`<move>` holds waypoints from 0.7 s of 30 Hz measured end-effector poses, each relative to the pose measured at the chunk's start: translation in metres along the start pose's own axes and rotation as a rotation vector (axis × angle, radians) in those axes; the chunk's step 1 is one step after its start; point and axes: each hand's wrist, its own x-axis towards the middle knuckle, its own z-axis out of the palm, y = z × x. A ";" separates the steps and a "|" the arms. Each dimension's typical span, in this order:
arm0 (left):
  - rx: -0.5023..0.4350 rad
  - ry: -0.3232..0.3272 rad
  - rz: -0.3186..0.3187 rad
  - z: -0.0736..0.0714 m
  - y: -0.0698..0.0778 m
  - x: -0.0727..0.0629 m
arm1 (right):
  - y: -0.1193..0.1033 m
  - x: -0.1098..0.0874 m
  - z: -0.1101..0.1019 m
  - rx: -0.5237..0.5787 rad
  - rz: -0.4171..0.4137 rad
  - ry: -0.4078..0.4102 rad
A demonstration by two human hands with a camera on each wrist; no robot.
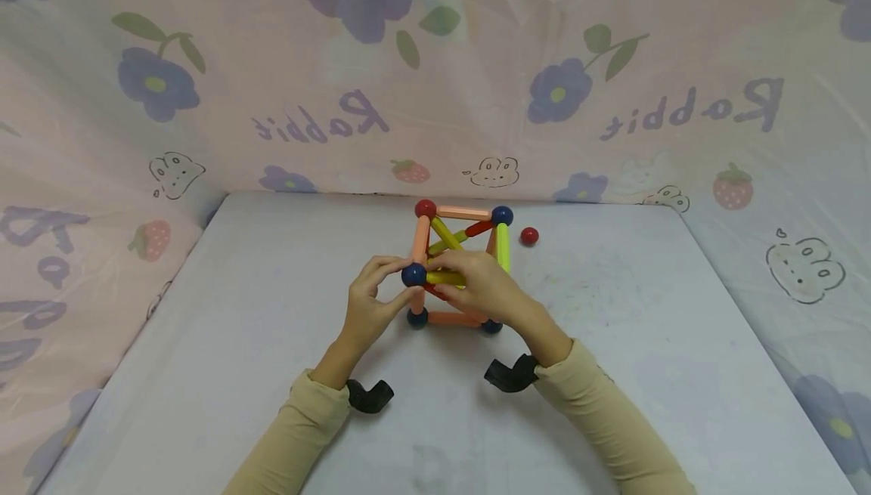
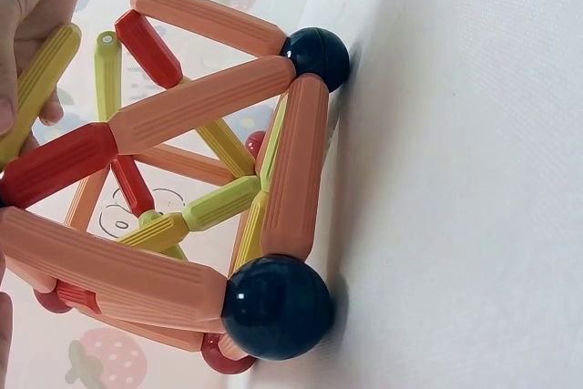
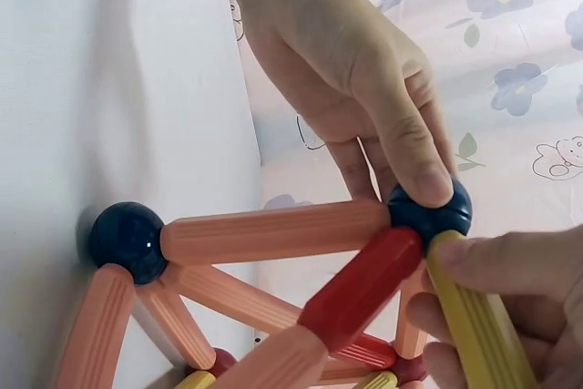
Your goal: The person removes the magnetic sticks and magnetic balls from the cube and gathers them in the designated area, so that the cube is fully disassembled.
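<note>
A cube-like frame of magnetic rods and balls stands on the table, with a red ball and a navy ball at its far top corners. At the near left top corner, my left hand pinches another navy ball between thumb and fingers. My right hand grips a yellow rod, its end against that ball. A peach upright and a red-and-peach diagonal also meet the ball. Behind my right hand, the near right top corner is hidden in the head view.
A loose red ball lies on the white table, right of the frame. Black curved pieces sit at both wrists. Printed cloth hangs behind the table and at its sides.
</note>
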 end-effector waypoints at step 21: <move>0.015 0.003 0.016 0.003 -0.003 0.000 | 0.006 -0.017 -0.017 0.219 0.034 0.200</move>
